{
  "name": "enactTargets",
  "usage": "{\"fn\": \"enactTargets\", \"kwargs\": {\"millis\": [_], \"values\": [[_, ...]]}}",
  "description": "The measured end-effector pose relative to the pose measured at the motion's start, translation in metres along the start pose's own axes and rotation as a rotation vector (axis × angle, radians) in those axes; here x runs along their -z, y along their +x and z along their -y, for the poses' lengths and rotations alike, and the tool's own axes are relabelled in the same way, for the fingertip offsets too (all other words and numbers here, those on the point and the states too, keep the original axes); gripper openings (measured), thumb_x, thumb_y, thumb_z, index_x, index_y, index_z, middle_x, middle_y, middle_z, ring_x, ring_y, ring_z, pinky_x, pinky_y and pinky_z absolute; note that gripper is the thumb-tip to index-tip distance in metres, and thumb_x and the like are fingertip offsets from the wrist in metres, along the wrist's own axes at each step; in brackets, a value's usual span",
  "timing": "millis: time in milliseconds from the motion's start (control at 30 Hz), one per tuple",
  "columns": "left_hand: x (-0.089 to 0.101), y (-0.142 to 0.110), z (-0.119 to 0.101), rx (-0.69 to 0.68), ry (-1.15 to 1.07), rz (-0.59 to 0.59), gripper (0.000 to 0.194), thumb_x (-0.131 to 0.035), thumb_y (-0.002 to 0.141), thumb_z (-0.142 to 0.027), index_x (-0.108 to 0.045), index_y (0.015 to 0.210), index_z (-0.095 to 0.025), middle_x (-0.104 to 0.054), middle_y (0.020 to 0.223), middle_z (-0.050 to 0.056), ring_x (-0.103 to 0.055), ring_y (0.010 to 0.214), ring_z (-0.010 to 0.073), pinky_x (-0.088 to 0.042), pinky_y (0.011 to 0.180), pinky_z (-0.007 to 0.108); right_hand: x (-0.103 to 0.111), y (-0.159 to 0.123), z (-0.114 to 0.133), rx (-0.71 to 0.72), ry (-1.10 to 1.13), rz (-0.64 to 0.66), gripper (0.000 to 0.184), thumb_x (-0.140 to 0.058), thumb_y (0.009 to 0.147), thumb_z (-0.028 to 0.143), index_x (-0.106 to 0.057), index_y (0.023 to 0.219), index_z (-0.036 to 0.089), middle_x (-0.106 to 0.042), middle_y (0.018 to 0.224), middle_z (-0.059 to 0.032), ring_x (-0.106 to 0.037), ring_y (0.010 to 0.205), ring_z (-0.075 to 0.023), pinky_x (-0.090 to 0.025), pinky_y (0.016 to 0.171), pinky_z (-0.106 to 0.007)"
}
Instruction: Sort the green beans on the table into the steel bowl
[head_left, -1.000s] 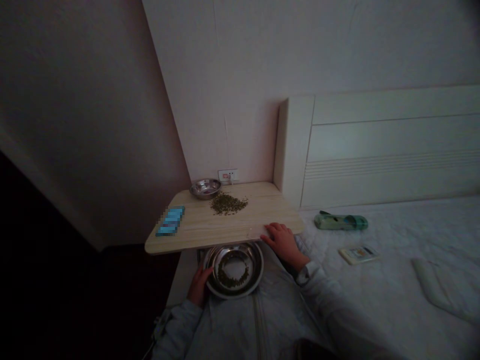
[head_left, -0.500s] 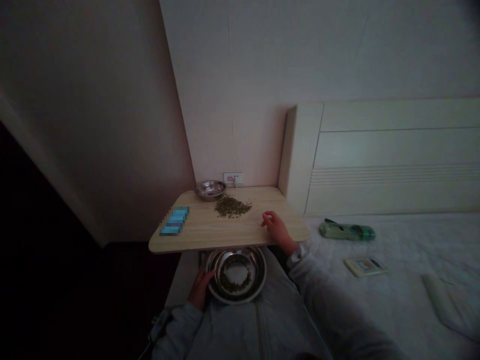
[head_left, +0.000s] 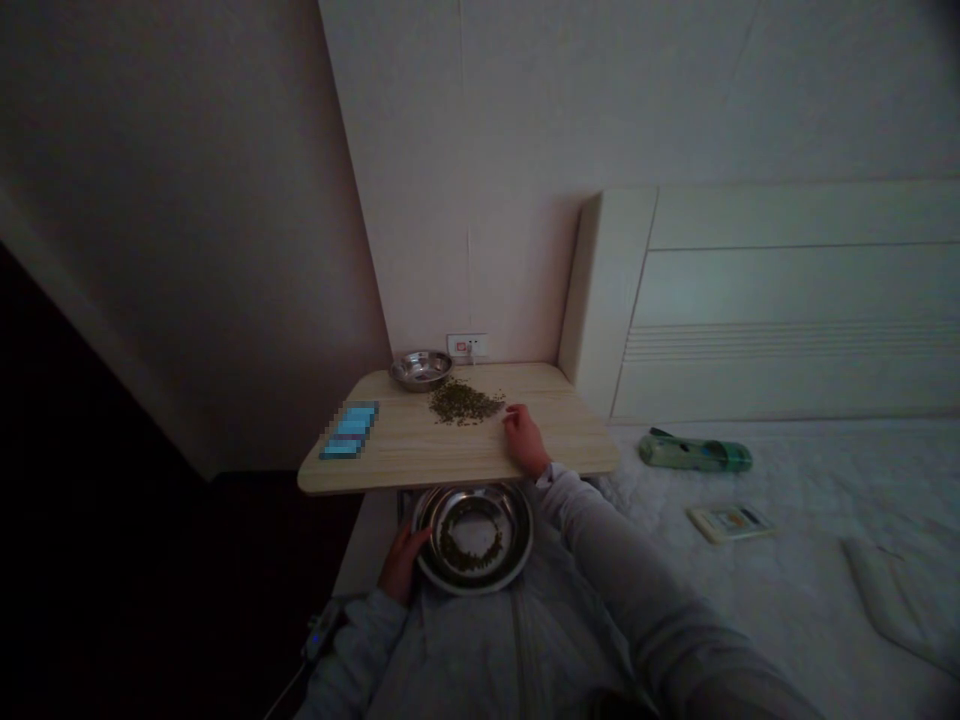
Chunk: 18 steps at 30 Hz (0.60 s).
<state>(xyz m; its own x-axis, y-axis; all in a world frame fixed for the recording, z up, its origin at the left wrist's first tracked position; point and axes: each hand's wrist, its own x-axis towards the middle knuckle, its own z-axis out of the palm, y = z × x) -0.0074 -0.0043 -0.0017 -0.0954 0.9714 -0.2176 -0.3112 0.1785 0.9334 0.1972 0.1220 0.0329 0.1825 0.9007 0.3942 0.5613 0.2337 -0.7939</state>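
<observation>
A heap of dried green grains [head_left: 465, 403] lies near the back of the desk [head_left: 420, 455], and the same grains form a loose ring inside a large steel bowl [head_left: 474, 588] held at the person's lap, at about 6 o'clock from the heap and below the desk's front edge. The right hand [head_left: 523, 442] rests on the desk at about 4 o'clock from the heap, just beside it. Its fingers [head_left: 513, 420] are loosely curled and narrow, and whether they hold a grain is too small to tell. The left hand [head_left: 403, 565] grips the large bowl's rim at its 9 o'clock side.

The step in hand looks like moving grains from desk to bowl, and another pick would call for the right fingers closing on the heap's edge.

A small steel bowl [head_left: 420, 380] sits at about 10 o'clock from the heap, below a wall socket [head_left: 466, 346]. A pixelated blue object [head_left: 349, 430] lies further along, at 9 o'clock.
</observation>
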Motion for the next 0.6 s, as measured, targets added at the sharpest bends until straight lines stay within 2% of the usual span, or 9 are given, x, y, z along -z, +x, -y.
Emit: {"fn": "enactTargets", "kwargs": {"millis": [133,267,367,600], "values": [[-0.0013,-0.0008,-0.0014,0.014,-0.005,-0.007,0.022,-0.058,0.052,-0.027,-0.064,0.071,-0.018,-0.066,0.072,0.005,-0.057,0.080,0.0248,-0.040,0.075,0.037,-0.0014,0.0046,-0.0003,0.027,-0.062,-0.007,0.026,-0.029,0.073,0.019,-0.042,0.095,0.017,-0.056,0.079,-0.0049,-0.050,0.069,-0.0150,-0.038,0.063,-0.027],[-0.0009,-0.0028,-0.0021,-0.033,0.041,-0.011,0.017,-0.059,0.051,-0.027,-0.064,0.065,-0.019,-0.066,0.069,0.004,-0.055,0.085,0.0250,-0.039,0.076,0.035,-0.0039,0.0084,-0.0015,0.080,-0.158,0.021,0.025,-0.031,0.073,0.018,-0.044,0.094,0.019,-0.057,0.082,-0.0044,-0.051,0.073,-0.0158,-0.038,0.066,-0.028],[-0.0016,-0.0040,-0.0032,-0.042,0.034,0.023,0.017,-0.057,0.053,-0.027,-0.064,0.066,-0.017,-0.066,0.072,0.005,-0.055,0.085,0.0240,-0.039,0.077,0.034,-0.0043,0.0080,-0.0023,0.099,-0.211,0.036,0.025,-0.031,0.073,0.018,-0.045,0.094,0.020,-0.057,0.081,-0.0044,-0.051,0.073,-0.0159,-0.038,0.067,-0.028],[0.0010,-0.0012,-0.0006,-0.067,0.074,0.001,0.017,-0.058,0.053,-0.024,-0.064,0.067,-0.017,-0.066,0.075,0.005,-0.054,0.087,0.0238,-0.037,0.079,0.034,-0.0025,0.0036,-0.0002,0.137,-0.269,0.067,0.024,-0.031,0.073,0.018,-0.045,0.093,0.019,-0.057,0.080,-0.0050,-0.051,0.073,-0.0163,-0.038,0.066,-0.028]]}}
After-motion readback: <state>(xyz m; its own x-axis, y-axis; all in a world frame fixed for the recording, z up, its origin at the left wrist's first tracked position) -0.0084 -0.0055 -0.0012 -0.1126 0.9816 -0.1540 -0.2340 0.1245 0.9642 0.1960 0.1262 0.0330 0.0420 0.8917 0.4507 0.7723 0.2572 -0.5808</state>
